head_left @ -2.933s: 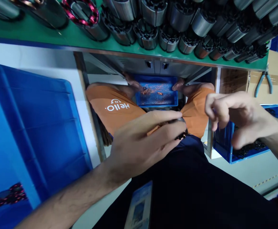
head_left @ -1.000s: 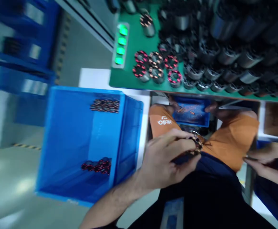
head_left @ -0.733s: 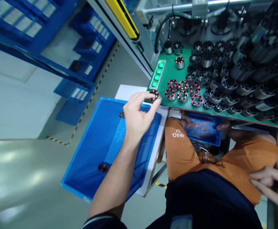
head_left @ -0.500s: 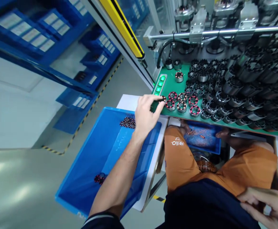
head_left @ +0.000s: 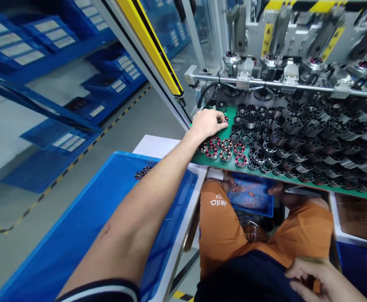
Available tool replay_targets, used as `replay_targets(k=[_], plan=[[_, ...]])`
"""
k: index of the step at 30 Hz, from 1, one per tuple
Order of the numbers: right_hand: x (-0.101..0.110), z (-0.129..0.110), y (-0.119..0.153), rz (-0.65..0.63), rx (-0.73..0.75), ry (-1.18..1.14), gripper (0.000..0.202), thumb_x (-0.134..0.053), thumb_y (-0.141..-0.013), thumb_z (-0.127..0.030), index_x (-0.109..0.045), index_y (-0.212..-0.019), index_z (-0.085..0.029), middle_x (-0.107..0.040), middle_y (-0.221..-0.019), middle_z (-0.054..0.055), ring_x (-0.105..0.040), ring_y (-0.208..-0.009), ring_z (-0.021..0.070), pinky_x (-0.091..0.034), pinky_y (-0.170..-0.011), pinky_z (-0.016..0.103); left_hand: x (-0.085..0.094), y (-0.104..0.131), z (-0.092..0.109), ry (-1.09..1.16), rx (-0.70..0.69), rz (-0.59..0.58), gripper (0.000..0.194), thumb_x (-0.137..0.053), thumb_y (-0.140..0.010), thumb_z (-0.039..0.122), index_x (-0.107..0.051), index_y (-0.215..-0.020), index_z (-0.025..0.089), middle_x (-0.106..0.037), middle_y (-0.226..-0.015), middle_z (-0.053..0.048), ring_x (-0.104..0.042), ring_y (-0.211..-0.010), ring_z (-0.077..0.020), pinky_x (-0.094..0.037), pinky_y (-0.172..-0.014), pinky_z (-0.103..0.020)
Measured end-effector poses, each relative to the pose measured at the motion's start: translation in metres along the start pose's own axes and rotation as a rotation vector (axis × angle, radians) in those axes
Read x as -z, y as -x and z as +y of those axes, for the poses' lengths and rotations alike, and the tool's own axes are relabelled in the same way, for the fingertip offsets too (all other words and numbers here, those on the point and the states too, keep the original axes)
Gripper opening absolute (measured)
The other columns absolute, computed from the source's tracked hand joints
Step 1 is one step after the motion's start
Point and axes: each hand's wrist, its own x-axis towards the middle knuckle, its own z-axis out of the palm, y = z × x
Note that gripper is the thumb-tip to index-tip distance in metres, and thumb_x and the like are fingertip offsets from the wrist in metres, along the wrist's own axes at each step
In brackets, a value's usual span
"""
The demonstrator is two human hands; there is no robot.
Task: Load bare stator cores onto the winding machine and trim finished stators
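At the back left of the green work surface (head_left: 196,158), my left hand (head_left: 209,123) is closed with fingertips and thumb around a wound ring core (head_left: 223,119). Several ring cores with red or copper windings, one of them a red-wound core (head_left: 241,160), stand in front of that hand near the surface's front edge. Rows of dark ring cores (head_left: 269,147) stand to the right. My right hand (head_left: 309,279) is low at the right over my lap, fingers curled; what it holds, if anything, I cannot make out.
A large blue bin (head_left: 85,205) holding some cores lies under my left forearm. Behind the cores runs a metal rail (head_left: 274,82) with machine heads above it. A yellow light barrier (head_left: 152,46) rises at the left. A blue tray (head_left: 251,195) sits below the surface.
My left hand has moved from the cores near the front left edge to the single core farther back. The view has shifted, showing more of the machine. My right hand stays low.
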Motion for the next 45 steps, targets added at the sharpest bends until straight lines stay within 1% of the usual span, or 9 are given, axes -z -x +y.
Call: replay_targets(k=[4, 6, 10, 14, 18, 30, 37, 40, 45], plan=[[0.011, 0.009, 0.008, -0.033, -0.097, -0.016, 0.017, -0.073, -0.099, -0.041, -0.084, -0.095, -0.029, -0.078, -0.081, 0.001, -0.077, -0.073, 0.0181, -0.063, -0.069, 0.023, 0.019, 0.042, 0.017, 0.194, -0.035, 0.194, 0.013, -0.078, -0.091, 0.034, -0.077, -0.096, 0.022, -0.08, -0.101, -0.005, -0.07, -0.092, -0.0222, -0.057, -0.103, -0.046], [0.023, 0.007, 0.004, 0.0, -0.154, -0.06, 0.02, -0.073, -0.102, -0.042, -0.083, -0.093, -0.026, -0.075, -0.078, 0.0, -0.074, -0.072, 0.0162, -0.06, -0.069, 0.023, 0.029, 0.084, 0.04, 0.38, -0.163, 0.294, 0.033, -0.085, -0.086, 0.035, -0.073, -0.112, 0.021, -0.08, -0.106, -0.004, -0.073, -0.091, -0.0197, -0.061, -0.092, -0.039], [0.046, -0.018, -0.023, 0.279, -0.101, -0.411, 0.025, -0.073, -0.105, -0.041, -0.079, -0.123, -0.026, -0.074, -0.082, 0.0, -0.071, -0.071, 0.013, -0.06, -0.071, 0.022, 0.035, 0.175, 0.102, 0.665, -0.477, 0.099, 0.062, -0.096, -0.077, 0.031, -0.065, -0.13, 0.026, -0.081, -0.116, -0.002, -0.082, -0.095, -0.0217, -0.067, -0.077, -0.031], [0.055, -0.05, -0.058, 0.134, 0.101, -0.817, 0.064, -0.075, -0.104, -0.049, -0.057, -0.162, -0.028, -0.081, -0.125, 0.009, -0.08, -0.102, 0.0195, -0.067, -0.084, 0.029, 0.016, 0.226, 0.142, 0.65, -0.568, -0.111, 0.057, -0.093, -0.079, 0.027, -0.07, -0.13, 0.036, -0.084, -0.117, 0.002, -0.085, -0.096, -0.0243, -0.069, -0.081, -0.034], [0.054, -0.059, -0.069, -0.008, 0.075, -0.88, 0.06, -0.085, -0.096, -0.03, -0.066, -0.153, -0.023, -0.084, -0.121, 0.008, -0.082, -0.101, 0.0175, -0.067, -0.09, 0.027, -0.007, 0.24, 0.148, 0.681, -0.61, -0.084, 0.06, -0.094, -0.084, 0.033, -0.069, -0.139, 0.037, -0.085, -0.123, 0.002, -0.086, -0.1, -0.025, -0.071, -0.08, -0.034], [0.048, -0.041, -0.06, 0.245, -0.133, -0.922, 0.053, -0.086, -0.093, -0.049, -0.077, -0.137, -0.023, -0.086, -0.108, 0.006, -0.082, -0.093, 0.0189, -0.069, -0.083, 0.03, -0.034, 0.255, 0.144, 0.763, -0.507, -0.046, 0.006, -0.081, -0.102, 0.028, -0.083, -0.102, 0.033, -0.085, -0.09, 0.005, -0.081, -0.078, -0.0155, -0.062, -0.07, -0.026], [0.048, -0.041, -0.05, 0.436, -0.05, -0.847, 0.047, -0.086, -0.093, -0.05, -0.079, -0.133, -0.026, -0.085, -0.115, 0.008, -0.083, -0.101, 0.0238, -0.07, -0.094, 0.039, -0.095, 0.271, 0.116, 0.714, -0.379, -0.245, 0.013, -0.074, -0.104, 0.03, -0.081, -0.093, 0.027, -0.084, -0.088, 0.002, -0.079, -0.075, -0.0157, -0.059, -0.071, -0.027], [0.039, -0.041, -0.053, 0.451, -0.037, -0.749, 0.049, -0.089, -0.091, -0.047, -0.078, -0.134, -0.026, -0.085, -0.112, 0.007, -0.083, -0.099, 0.0234, -0.069, -0.094, 0.039, -0.087, 0.274, 0.125, 0.885, -0.197, -0.047, 0.005, -0.087, -0.096, 0.033, -0.084, -0.098, 0.03, -0.084, -0.092, 0.002, -0.079, -0.079, -0.0191, -0.064, -0.075, -0.033], [0.025, -0.043, -0.064, 0.428, -0.037, -0.748, 0.049, -0.088, -0.092, -0.048, -0.077, -0.133, -0.025, -0.085, -0.11, 0.007, -0.083, -0.098, 0.0224, -0.069, -0.093, 0.038, -0.053, 0.269, 0.159, 1.047, -0.246, 0.14, 0.017, -0.093, -0.091, 0.027, -0.083, -0.103, 0.033, -0.084, -0.104, 0.002, -0.079, -0.097, -0.0202, -0.066, -0.087, -0.037]])
